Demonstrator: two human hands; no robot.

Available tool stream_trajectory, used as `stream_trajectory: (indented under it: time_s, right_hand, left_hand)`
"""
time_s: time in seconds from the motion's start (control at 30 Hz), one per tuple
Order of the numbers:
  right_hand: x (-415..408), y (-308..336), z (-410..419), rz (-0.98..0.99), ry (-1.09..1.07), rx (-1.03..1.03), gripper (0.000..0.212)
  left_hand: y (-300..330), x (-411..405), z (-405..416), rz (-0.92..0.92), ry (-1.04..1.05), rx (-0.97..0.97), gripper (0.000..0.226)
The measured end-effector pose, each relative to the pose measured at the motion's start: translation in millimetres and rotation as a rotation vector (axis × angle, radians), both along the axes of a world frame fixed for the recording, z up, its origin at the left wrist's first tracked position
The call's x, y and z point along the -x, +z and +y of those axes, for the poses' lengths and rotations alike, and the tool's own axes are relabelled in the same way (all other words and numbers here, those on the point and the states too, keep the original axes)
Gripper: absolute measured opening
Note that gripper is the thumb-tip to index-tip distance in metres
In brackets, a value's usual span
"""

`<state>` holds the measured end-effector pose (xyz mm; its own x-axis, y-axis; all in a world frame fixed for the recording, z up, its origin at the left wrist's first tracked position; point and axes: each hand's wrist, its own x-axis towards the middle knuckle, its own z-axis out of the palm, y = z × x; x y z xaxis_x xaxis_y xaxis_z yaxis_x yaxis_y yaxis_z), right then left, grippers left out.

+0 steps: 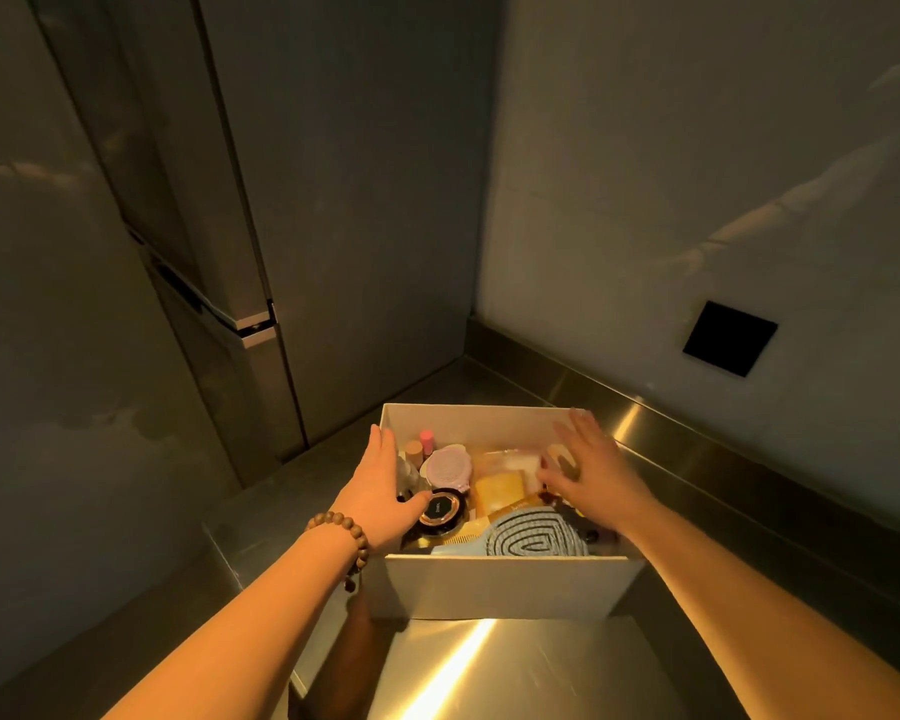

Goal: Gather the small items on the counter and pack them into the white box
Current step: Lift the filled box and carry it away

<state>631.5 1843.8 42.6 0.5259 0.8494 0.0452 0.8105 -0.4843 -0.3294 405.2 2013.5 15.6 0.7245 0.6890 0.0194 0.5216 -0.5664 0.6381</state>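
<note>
The white box [500, 584] stands on the steel counter [515, 667], filled with small items. Inside lie a round black compact [441, 510], a lilac round brush [448, 469], a yellow packet [497, 491], a blue ridged brush [536, 537] and pink-capped tubes [426, 440]. My left hand [380, 485] rests along the box's left wall, thumb touching the compact, fingers flat on the outside. My right hand [588, 467] hovers spread over the box's right side, above the items, holding nothing. A bead bracelet [346, 532] circles my left wrist.
A tall grey fridge [219, 252] stands left of the counter. The wall behind carries a black square plate [729, 337]. The counter's raised back edge [697, 433] runs just right of the box. Bare steel lies in front of the box.
</note>
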Motion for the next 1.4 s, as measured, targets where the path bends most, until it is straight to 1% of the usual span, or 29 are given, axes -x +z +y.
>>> stream_trajectory:
  time_s: [0.07,0.13,0.17,0.23,0.3,0.37,0.53,0.77,0.87,1.07,1.3,1.4]
  right_hand:
    - [-8.4,-6.2,-13.9,0.072,-0.082,0.027,0.079]
    - [-7.6,-12.5,-23.4,0.264,-0.119,-0.031,0.084]
    - [-5.1,-14.4,-26.3,0.346,-0.126,-0.073,0.085]
    - [-2.0,-14.7,-29.0,0.44,-0.146,-0.136,0.079]
    - [-1.6,-13.7,-29.8,0.495,-0.155,-0.152,0.073]
    - [-1.9,-15.0,-32.8,0.542,-0.141,-0.164,0.071]
    - [1.2,-21.8,-49.5,0.614,-0.107,-0.189,0.064]
    - [17.3,-24.1,-78.7,0.649,-0.089,-0.245,0.065]
    - [27.8,-24.5,-94.1,0.653,-0.125,-0.274,0.065]
    - [53.6,-22.3,-121.3,0.791,-0.212,-0.357,0.071]
    - [90.9,-18.9,-154.2,0.864,-0.314,-0.345,0.078]
    - [108.4,-21.6,-167.1,0.879,-0.336,-0.368,0.073]
  left_hand:
    - [-2.0,0.1,-2.4,-0.049,0.016,0.004,0.099]
    - [-2.6,0.8,-3.8,-0.105,0.041,0.045,0.093]
    - [-2.8,0.7,-4.2,-0.123,0.06,0.076,0.09]
    - [-3.5,0.5,-5.5,-0.149,0.096,0.147,0.087]
    - [-1.9,0.6,-8.1,-0.14,0.12,0.227,0.094]
    - [-0.2,2.1,-11.8,-0.125,0.131,0.272,0.098]
    - [-0.4,10.6,-33.2,-0.152,0.151,0.254,0.095]
    - [-3.3,27.7,-62.7,-0.172,0.175,0.258,0.094]
    - [-3.2,34.6,-71.2,-0.18,0.173,0.272,0.094]
    - [-4.0,42.2,-79.2,-0.196,0.105,0.305,0.094]
    - [-7.4,66.1,-93.3,-0.172,0.006,0.358,0.098]
    - [-11.3,78.4,-99.1,-0.186,-0.025,0.386,0.098]
